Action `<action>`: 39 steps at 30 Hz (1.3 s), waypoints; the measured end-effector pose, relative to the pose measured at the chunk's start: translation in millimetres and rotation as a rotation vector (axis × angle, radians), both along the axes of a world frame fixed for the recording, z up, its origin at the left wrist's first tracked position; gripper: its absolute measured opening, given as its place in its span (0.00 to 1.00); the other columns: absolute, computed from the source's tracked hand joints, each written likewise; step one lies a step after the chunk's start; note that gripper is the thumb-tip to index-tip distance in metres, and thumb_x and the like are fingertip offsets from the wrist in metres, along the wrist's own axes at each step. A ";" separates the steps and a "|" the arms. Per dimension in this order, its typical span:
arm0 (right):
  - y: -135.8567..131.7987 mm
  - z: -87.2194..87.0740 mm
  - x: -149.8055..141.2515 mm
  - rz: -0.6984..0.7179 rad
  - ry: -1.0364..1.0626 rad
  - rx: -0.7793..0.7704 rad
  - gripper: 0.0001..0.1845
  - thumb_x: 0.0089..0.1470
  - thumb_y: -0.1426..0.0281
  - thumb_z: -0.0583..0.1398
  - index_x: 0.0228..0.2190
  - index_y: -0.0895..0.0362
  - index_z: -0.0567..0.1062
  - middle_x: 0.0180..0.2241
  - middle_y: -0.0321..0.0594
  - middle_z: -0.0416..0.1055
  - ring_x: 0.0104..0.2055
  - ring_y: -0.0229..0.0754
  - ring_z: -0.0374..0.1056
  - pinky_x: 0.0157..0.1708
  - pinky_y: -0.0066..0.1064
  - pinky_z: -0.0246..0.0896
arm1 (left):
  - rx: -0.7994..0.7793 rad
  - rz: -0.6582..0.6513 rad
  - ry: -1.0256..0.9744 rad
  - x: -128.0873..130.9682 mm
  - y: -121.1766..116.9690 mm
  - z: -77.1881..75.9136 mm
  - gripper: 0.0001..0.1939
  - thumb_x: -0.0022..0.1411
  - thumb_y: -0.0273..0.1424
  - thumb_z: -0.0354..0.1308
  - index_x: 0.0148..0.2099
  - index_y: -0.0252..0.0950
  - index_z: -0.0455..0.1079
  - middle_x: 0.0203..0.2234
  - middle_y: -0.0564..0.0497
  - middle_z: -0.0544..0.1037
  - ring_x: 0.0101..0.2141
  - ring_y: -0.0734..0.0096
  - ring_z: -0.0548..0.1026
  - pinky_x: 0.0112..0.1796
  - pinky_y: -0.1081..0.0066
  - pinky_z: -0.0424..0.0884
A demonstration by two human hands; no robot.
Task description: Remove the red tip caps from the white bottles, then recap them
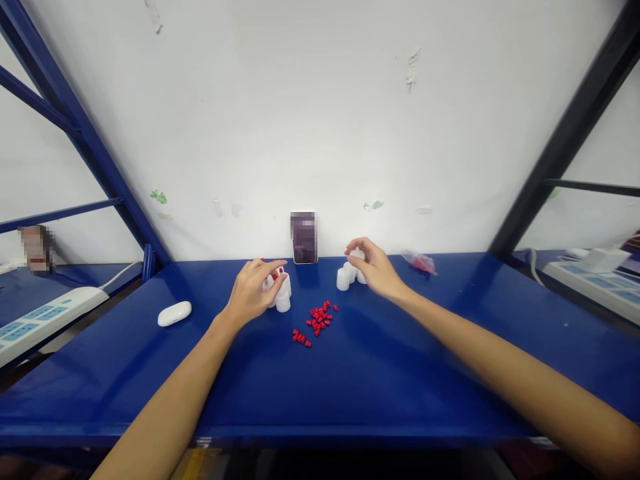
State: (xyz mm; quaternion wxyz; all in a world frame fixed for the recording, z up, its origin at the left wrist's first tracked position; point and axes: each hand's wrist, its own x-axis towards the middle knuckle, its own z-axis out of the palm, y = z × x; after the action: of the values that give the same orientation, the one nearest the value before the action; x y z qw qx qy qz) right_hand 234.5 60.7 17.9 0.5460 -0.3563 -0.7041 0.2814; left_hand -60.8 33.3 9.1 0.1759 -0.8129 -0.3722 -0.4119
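Observation:
My left hand [254,288] is over a group of small white bottles [283,301] on the left. Its thumb and forefinger are apart, and red bits [281,270] show at the bottle tops between them. The hand partly hides the bottles behind it. To the right, my right hand [373,268] curls its thumb and fingers around a white cap-like cylinder [357,255]. Several similar white cylinders [343,279] stand just below its fingertips. Small red cylindrical pieces [319,320] lie scattered between my hands, with a smaller cluster [301,339] nearer me.
A phone [305,240] leans upright against the wall. A clear bag with red pieces [421,262] lies at the back right of the blue table [380,387]. A white oval case [175,313] rests on the left. Power strips [50,317] sit beyond the blue frame posts.

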 end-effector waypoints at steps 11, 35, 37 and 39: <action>8.6 -19.4 -15.7 -0.064 -0.066 -0.015 0.09 0.52 0.65 0.59 0.36 0.55 0.70 0.38 0.39 0.72 0.36 0.42 0.67 0.38 0.34 0.60 | 0.019 0.005 0.037 -1.7 1.9 0.7 0.10 0.64 0.32 0.56 0.47 0.39 0.73 0.32 0.50 0.79 0.34 0.65 0.71 0.38 0.64 0.67; -2.9 -29.4 -7.5 -0.010 -0.179 -0.081 0.11 0.54 0.62 0.60 0.37 0.56 0.73 0.35 0.39 0.75 0.35 0.43 0.69 0.38 0.35 0.62 | -0.032 0.002 0.080 -0.8 0.8 1.6 0.12 0.63 0.38 0.59 0.47 0.39 0.73 0.30 0.51 0.79 0.31 0.67 0.71 0.38 0.64 0.65; -6.5 -30.1 -4.7 0.017 -0.166 -0.104 0.11 0.55 0.62 0.59 0.37 0.56 0.72 0.36 0.39 0.74 0.35 0.42 0.69 0.37 0.35 0.62 | -0.040 0.023 0.117 -1.1 0.5 2.4 0.13 0.63 0.39 0.59 0.46 0.39 0.73 0.31 0.50 0.80 0.31 0.66 0.71 0.38 0.64 0.64; -13.6 -31.0 -1.9 0.019 -0.174 -0.108 0.10 0.55 0.63 0.59 0.37 0.56 0.73 0.36 0.40 0.74 0.35 0.42 0.68 0.37 0.34 0.61 | -0.025 0.032 0.145 -1.3 -0.1 3.4 0.12 0.63 0.39 0.58 0.45 0.39 0.73 0.32 0.50 0.80 0.31 0.66 0.71 0.36 0.64 0.63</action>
State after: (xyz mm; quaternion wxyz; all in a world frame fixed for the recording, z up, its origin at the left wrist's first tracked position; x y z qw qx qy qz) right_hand 232.6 47.1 -13.2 0.4600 -0.4015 -0.7361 0.2920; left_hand -62.1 33.2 12.5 0.1988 -0.8367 -0.3764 -0.3446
